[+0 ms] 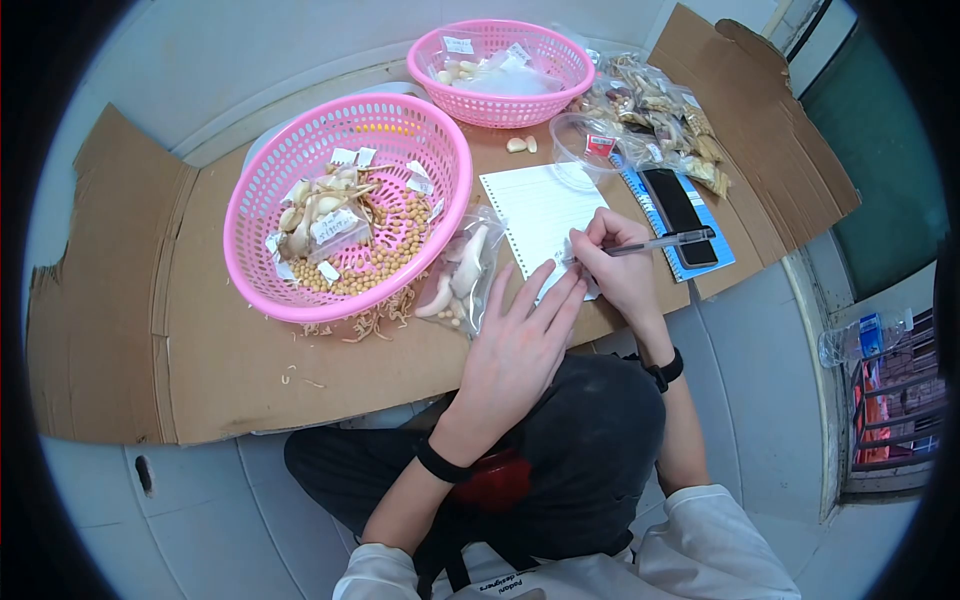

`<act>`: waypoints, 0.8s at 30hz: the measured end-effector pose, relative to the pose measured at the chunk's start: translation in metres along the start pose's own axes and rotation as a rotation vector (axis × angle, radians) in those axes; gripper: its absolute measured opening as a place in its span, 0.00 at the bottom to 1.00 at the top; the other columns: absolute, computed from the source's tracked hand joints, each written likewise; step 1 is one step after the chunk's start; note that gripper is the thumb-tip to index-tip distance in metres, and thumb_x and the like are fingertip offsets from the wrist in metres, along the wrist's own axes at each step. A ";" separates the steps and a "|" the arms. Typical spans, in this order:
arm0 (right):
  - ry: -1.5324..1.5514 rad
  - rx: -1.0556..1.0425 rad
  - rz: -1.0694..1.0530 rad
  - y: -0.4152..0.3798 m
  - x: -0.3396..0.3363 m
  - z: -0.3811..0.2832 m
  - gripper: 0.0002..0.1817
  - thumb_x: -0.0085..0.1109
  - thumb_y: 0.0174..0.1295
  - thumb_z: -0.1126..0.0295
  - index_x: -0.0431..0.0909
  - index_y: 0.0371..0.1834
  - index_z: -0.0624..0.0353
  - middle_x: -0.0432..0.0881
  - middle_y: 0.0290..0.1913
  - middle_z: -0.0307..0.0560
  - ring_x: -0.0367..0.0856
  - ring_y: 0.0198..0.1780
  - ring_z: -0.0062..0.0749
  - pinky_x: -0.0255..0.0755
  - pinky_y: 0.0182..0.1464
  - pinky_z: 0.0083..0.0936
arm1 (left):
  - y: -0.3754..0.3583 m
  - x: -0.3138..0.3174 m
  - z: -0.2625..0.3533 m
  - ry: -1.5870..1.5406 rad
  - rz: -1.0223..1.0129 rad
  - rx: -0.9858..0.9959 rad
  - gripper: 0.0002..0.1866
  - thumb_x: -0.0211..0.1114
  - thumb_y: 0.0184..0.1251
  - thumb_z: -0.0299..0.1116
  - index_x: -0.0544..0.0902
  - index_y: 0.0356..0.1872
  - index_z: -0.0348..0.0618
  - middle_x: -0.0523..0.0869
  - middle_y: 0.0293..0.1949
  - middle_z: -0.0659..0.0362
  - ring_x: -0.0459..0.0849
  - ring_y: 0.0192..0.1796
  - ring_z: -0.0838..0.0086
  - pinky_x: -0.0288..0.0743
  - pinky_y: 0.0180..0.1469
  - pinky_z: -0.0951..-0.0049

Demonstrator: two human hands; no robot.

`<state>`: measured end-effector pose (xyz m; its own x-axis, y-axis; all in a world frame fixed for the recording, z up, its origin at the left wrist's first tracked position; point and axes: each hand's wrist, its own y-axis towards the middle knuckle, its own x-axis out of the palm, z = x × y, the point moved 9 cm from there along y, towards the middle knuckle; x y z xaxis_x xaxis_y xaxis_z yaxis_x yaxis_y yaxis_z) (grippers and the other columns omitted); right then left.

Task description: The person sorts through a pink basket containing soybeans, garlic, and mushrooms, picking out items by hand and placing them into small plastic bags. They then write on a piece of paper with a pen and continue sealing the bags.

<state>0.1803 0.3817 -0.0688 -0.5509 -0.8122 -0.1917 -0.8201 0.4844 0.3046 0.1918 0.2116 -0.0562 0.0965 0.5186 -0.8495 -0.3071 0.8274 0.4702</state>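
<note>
My right hand [622,270] grips a clear-barrelled pen [662,243], its tip end down at the lower part of a lined, hole-edged sheet of paper [530,205]. Beside it, my left hand [520,345] lies with fingers stretched out, fingertips on the sheet's lower edge. What is written under the fingers is too small to read. Just left of that hand is a clear zip bag [462,275] holding white pieces and some small round beans. A blue spiral notebook [708,262] lies right of the sheet, with a black phone [676,205] on top.
A pink basket [238,235] holds soybeans, garlic and labelled bags. Another pink basket [500,112] stands behind, near garlic cloves [520,145] and a clear round tub [566,150]. Several filled bags [650,105] pile at the back right. All rest on cardboard [230,370].
</note>
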 end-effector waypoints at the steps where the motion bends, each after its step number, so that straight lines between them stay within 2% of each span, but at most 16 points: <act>1: 0.000 0.000 0.000 0.000 0.000 0.000 0.16 0.67 0.69 0.76 0.73 0.24 0.60 0.77 0.23 0.32 0.74 0.25 0.11 0.67 0.28 0.17 | 0.000 0.000 0.000 -0.001 0.001 0.000 0.35 0.69 0.71 0.34 0.73 0.79 0.41 0.76 0.77 0.55 0.71 0.79 0.59 0.58 0.84 0.45; 24: -0.046 -0.069 0.083 0.002 -0.005 -0.003 0.16 0.64 0.65 0.78 0.68 0.23 0.61 0.71 0.20 0.31 0.67 0.25 0.11 0.61 0.26 0.20 | 0.000 0.000 0.000 -0.002 0.011 0.002 0.34 0.69 0.70 0.34 0.74 0.78 0.40 0.78 0.75 0.55 0.71 0.79 0.59 0.59 0.83 0.44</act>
<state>0.1818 0.3859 -0.0647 -0.6240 -0.7540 -0.2053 -0.7600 0.5243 0.3841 0.1916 0.2113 -0.0566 0.0950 0.5285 -0.8436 -0.3063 0.8218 0.4803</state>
